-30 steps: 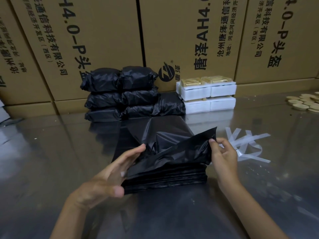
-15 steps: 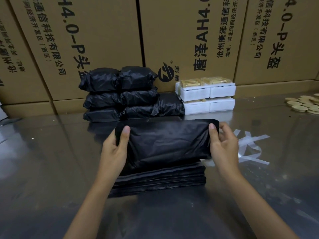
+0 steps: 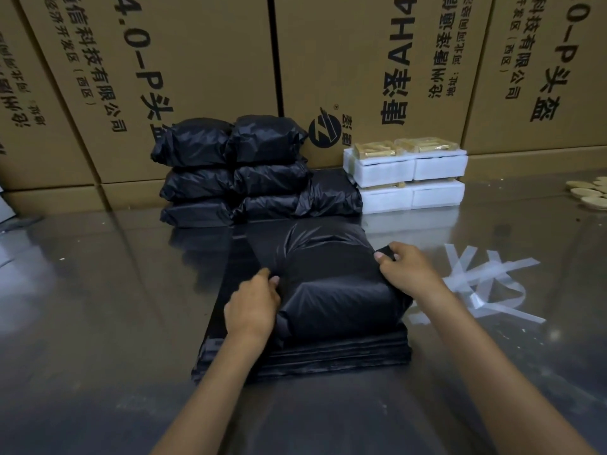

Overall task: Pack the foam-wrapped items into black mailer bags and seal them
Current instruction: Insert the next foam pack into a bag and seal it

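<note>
along the back wall stand tall brown cardboard cartons (image 3: 210, 77) printed with black chinese lettering, and below them spreads the shiny grey metal table (image 3: 85, 290). against the cartons sits a stack of filled black plastic mailer parcels (image 3: 236, 172), three layers high, with one more parcel low on its right. just right of that, four white foam-wrapped items (image 3: 407, 178) stacked two by two, gold packets showing on top. front and centre, a flat pile of empty black mailer bags (image 3: 328, 356) lies on the table, and on top of it rests the bulging black mailer bag being packed (image 3: 331, 290), its loose mouth end stretched away toward the stack. right of it, a tangle of clear peeled-off adhesive strips (image 3: 486, 284), and at the far right edge some pale round discs (image 3: 591, 195). left hand (image 3: 253, 307) curls its fingers into the bag's left side, pinching the plastic. right hand (image 3: 407, 270) pinches a fold of plastic at the bag's right corner.
</note>
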Available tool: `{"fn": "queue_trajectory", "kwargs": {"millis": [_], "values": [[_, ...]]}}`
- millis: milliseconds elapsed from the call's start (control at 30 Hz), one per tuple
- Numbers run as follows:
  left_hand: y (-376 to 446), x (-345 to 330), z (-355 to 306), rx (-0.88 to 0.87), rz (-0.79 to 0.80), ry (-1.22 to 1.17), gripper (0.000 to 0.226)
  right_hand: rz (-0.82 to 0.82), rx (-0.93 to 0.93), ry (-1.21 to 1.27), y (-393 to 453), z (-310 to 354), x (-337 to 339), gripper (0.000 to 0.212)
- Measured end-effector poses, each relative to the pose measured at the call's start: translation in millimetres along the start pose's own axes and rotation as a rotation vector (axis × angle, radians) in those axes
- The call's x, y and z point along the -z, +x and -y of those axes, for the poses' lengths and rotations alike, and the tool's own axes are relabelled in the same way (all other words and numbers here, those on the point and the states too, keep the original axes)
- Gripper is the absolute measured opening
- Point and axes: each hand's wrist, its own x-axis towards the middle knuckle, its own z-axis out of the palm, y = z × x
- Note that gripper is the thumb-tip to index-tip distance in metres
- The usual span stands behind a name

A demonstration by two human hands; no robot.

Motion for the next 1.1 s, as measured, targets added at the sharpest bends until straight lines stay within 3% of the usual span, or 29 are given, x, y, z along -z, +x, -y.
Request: {"fn": "queue_trajectory", "kwargs": {"millis": [200, 300, 367, 433, 567, 700, 800, 867, 933, 967, 1033, 1100], "values": [[-4.7, -6.0, -6.8, -0.095, -0.088, 0.217, 0.033, -0.067, 0.075, 0.174, -1.7, -14.8, -12.2, 0.025], [-1.8, -9.4, -1.3, -0.293, -0.140, 0.312, 0.015, -0.069, 0.103, 0.319, -4.7, -21.9, -18.1, 0.020], [8.9, -11.4, 7.8, -0.447, -0.084, 0.246, 0.015, -0.037, 0.065, 0.418, -6.3, -24.8, -21.8, 0.018], [15.0, -12.2, 12.4, -0.484, 0.022, 0.022, 0.024, -0.027, 0.046, 0.495, -6.2, -25.8, -24.6, 0.016], [13.7, -8.8, 9.4, -0.364, 0.146, -0.342, 0.040, -0.062, 0.054, 0.536, -5.6, -22.9, -24.3, 0.019], [18.3, -4.8, 11.6, -0.262, 0.190, -0.412, 0.029, -0.056, -0.009, 0.529, -7.6, -21.3, -23.9, 0.017], [25.7, 11.4, 6.3, -0.062, 0.244, -0.563, 0.016, -0.059, -0.052, 0.489, -9.1, -13.4, -14.0, 0.003], [29.3, 23.5, -1.2, 0.027, 0.016, -0.579, 0.006, -0.146, 0.007, 0.399, -6.7, -6.2, 1.2, 0.012], [26.3, 33.1, -16.7, -0.098, -0.302, -0.473, 0.016, -0.283, 0.179, 0.267, -6.2, 12.8, 13.6, 0.017], [27.3, 35.7, -26.8, -0.205, -0.353, -0.445, 0.021, -0.303, 0.302, 0.211, -6.0, 25.3, 14.5, 0.019], [34.4, 34.0, -50.1, -0.296, -0.117, -0.374, 0.036, -0.191, 0.487, 0.055, -0.9, 47.2, 2.4, 0.027], [47.1, 21.4, -62.9, -0.221, 0.216, -0.236, 0.047, 0.054, 0.487, -0.169, 11.0, 57.3, -17.7, 0.036]]}}
